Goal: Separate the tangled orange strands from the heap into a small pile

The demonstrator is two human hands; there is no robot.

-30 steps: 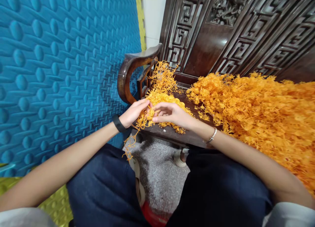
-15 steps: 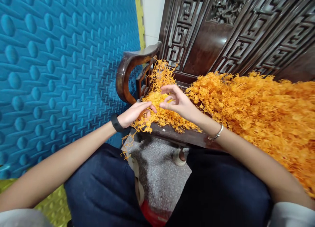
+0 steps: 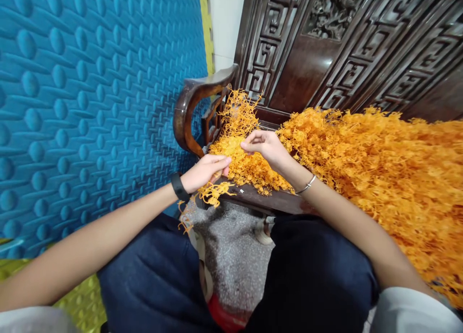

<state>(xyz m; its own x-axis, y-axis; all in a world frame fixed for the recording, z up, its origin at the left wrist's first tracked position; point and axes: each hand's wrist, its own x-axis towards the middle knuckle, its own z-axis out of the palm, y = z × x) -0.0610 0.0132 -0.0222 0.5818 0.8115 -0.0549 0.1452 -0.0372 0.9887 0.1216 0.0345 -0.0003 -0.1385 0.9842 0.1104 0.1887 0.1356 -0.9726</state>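
My left hand (image 3: 209,172), with a black wristband, is closed in a pinch on orange branched strands (image 3: 214,193), which look like artificial flower parts and hang below the fingers. To its right, my right hand (image 3: 265,145) is above a small heap of yellow-orange flower pieces (image 3: 249,168), thumb and fingertips pinched together. Whatever lies between those fingertips is too small to make out. A looser tangle of orange stems (image 3: 238,112) rises behind the heap, near the armrest.
The heap lies on a dark wooden bench seat (image 3: 260,198) with a curved armrest (image 3: 183,113) and carved backrest (image 3: 302,77). A big orange pile (image 3: 390,179) covers the right. Blue textured matting (image 3: 90,106) is at left; speckled floor (image 3: 238,260) shows between my legs.
My hands were close together over the strands, then parted. The right hand opened above the heap and has closed into a pinch; the left thumb has closed over the strands, which hang lower.
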